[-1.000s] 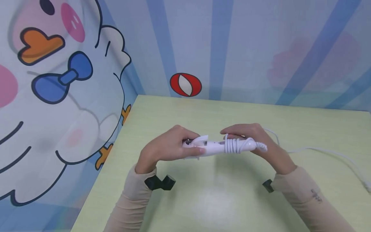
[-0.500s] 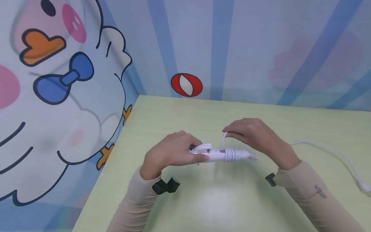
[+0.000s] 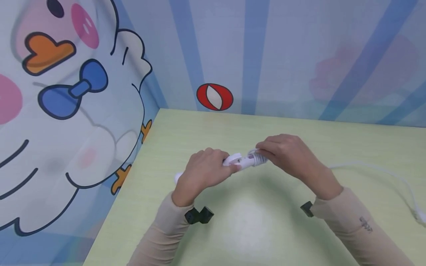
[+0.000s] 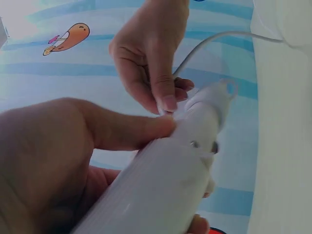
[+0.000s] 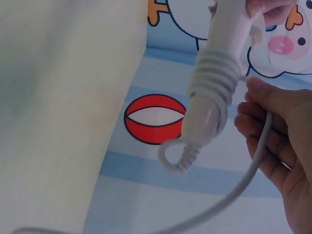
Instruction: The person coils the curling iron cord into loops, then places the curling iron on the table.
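Note:
A white curling iron (image 3: 247, 162) hangs above the table, held by my left hand (image 3: 207, 169) with thumb and fingers round it near the lever (image 3: 233, 159). Several turns of white power cord (image 5: 214, 78) wrap its handle, and a twisted strain relief (image 5: 187, 157) sticks out at the end. My right hand (image 3: 289, 155) pinches the loose part of the cord close beside the handle. In the right wrist view that cord runs across the palm. The left hand's fingers are partly hidden behind the iron in the left wrist view.
The cord's free part trails over the pale green table (image 3: 253, 229) to a plug (image 3: 420, 216) at the right edge. A patterned wall panel (image 3: 283, 55) rises behind the table, and a panel with a cartoon bird (image 3: 110, 155) stands along the left.
My right hand has come off the handle's end and now pinches the cord beside the coils. The curling iron has tilted, its handle end higher, and the left wrist has shifted right.

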